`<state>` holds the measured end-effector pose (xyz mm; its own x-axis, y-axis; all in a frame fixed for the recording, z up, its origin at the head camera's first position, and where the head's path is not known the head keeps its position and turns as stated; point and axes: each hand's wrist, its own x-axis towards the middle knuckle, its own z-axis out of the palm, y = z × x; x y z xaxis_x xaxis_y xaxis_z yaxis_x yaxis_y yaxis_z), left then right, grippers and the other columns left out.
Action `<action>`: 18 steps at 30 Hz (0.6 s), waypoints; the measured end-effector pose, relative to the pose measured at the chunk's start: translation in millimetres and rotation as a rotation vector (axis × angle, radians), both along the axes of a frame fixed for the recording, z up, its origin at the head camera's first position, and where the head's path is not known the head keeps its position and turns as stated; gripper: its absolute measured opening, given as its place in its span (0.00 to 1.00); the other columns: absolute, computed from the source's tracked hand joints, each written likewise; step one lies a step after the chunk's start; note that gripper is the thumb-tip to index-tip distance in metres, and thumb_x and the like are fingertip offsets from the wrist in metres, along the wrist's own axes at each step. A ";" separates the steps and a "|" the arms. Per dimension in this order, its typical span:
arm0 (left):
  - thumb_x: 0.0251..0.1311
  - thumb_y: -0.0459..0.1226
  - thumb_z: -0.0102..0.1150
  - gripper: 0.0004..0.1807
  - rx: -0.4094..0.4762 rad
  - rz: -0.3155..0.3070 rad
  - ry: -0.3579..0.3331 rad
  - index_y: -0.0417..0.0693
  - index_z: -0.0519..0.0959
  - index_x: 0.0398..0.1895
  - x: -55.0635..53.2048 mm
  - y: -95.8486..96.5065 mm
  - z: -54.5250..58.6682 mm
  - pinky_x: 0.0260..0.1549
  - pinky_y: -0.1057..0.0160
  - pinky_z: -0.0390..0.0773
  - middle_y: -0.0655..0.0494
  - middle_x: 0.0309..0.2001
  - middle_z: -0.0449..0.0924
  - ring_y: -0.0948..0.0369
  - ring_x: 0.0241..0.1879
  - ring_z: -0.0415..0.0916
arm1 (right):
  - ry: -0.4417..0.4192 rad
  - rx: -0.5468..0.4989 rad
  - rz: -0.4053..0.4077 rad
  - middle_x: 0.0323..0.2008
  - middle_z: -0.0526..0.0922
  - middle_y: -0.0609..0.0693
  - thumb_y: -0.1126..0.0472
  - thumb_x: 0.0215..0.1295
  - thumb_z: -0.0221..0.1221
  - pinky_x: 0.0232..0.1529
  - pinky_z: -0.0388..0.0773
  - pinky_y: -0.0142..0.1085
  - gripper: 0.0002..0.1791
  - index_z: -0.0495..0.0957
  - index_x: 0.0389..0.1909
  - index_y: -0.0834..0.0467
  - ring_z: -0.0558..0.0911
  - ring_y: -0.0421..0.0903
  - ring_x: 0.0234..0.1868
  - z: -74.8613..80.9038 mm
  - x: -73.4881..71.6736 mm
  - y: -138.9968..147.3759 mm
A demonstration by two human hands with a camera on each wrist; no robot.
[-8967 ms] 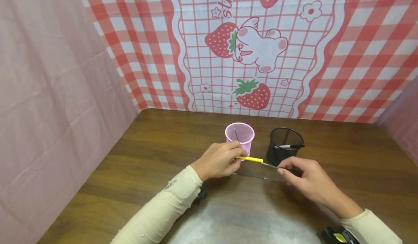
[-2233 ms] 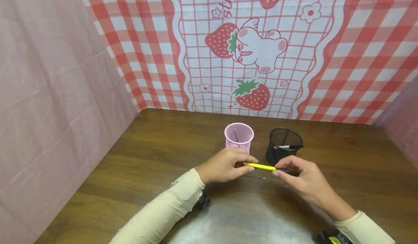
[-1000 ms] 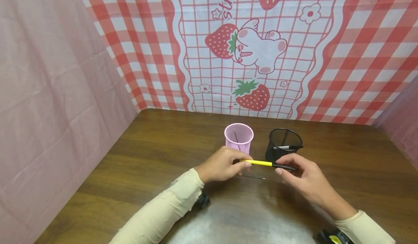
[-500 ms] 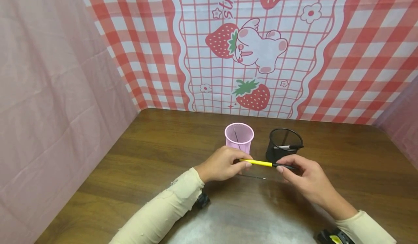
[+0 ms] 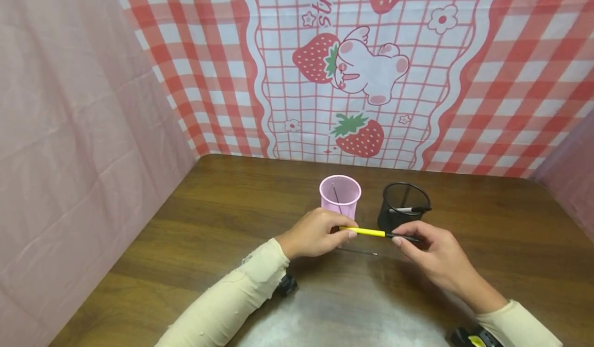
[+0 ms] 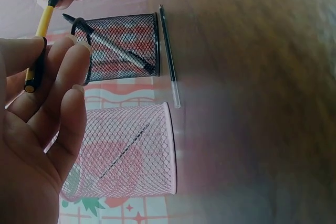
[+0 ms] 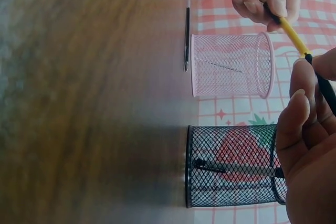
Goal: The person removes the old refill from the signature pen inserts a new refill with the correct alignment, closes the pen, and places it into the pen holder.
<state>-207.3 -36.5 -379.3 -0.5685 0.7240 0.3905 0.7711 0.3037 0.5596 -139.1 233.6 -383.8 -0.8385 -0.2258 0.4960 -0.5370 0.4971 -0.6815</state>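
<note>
Yellow pen (image 5: 369, 232), just one, spans two hands (image 5: 315, 233) (image 5: 438, 254) near two cups (image 5: 330, 209) (image 5: 386, 220).

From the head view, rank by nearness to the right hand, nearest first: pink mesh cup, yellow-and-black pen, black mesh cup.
1. Yellow-and-black pen: held by the right hand.
2. Black mesh cup: just beyond that hand.
3. Pink mesh cup: farther left, beyond the left hand.

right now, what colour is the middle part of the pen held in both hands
Yellow. The pen's middle part shows best in the head view.
</note>
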 end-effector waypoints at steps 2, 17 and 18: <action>0.69 0.39 0.61 0.08 -0.004 0.001 0.010 0.47 0.86 0.44 -0.3 0.0 0.2 0.27 0.75 0.73 0.68 0.25 0.79 0.80 0.23 0.73 | 0.002 -0.003 0.005 0.26 0.82 0.48 0.73 0.59 0.68 0.21 0.75 0.29 0.12 0.82 0.40 0.55 0.80 0.40 0.19 -0.2 -0.8 0.1; 0.69 0.38 0.60 0.09 0.016 -0.044 0.017 0.44 0.85 0.45 0.2 2.0 -1.8 0.27 0.75 0.74 0.66 0.24 0.78 0.78 0.24 0.73 | -0.012 -0.012 0.011 0.24 0.81 0.50 0.72 0.59 0.68 0.20 0.74 0.29 0.12 0.83 0.40 0.55 0.79 0.40 0.19 -1.2 0.4 0.1; 0.69 0.37 0.61 0.09 0.019 -0.050 0.015 0.44 0.85 0.46 0.1 2.0 -2.0 0.27 0.75 0.74 0.66 0.24 0.78 0.78 0.24 0.73 | -0.013 -0.014 0.013 0.24 0.81 0.50 0.72 0.59 0.68 0.20 0.74 0.29 0.12 0.83 0.40 0.55 0.79 0.40 0.19 -1.3 0.5 0.1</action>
<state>-207.2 -34.5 -381.3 -0.5258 0.7441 0.4121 0.7933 0.2541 0.5533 -138.6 233.7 -385.1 -0.8418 -0.2297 0.4884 -0.5345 0.4804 -0.6953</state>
